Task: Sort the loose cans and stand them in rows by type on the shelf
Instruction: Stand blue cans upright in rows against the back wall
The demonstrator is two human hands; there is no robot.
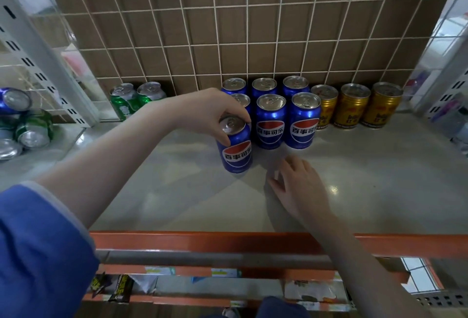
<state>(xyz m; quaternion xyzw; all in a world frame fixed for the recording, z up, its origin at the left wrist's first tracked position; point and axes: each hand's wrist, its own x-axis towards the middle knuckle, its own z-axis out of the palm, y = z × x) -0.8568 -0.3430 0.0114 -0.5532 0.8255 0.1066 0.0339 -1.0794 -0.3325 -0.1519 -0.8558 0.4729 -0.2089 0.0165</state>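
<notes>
My left hand point(210, 112) grips the top rim of a blue cola can point(236, 151) that stands upright on the grey shelf point(177, 191), in front of the left blue column. Several more blue cans point(271, 121) stand in rows against the back grid. Three gold cans point(352, 106) stand in a row to their right. Two green cans point(135, 98) stand at the back left. My right hand point(298, 186) rests flat on the shelf, fingers spread, holding nothing.
Loose blue and green cans point(22, 125) lie on their sides in a pile at the far left, beyond a white slotted upright point(45, 64). A wire grid point(228, 26) backs the shelf. An orange rail point(228, 241) edges the front; packaged goods sit below.
</notes>
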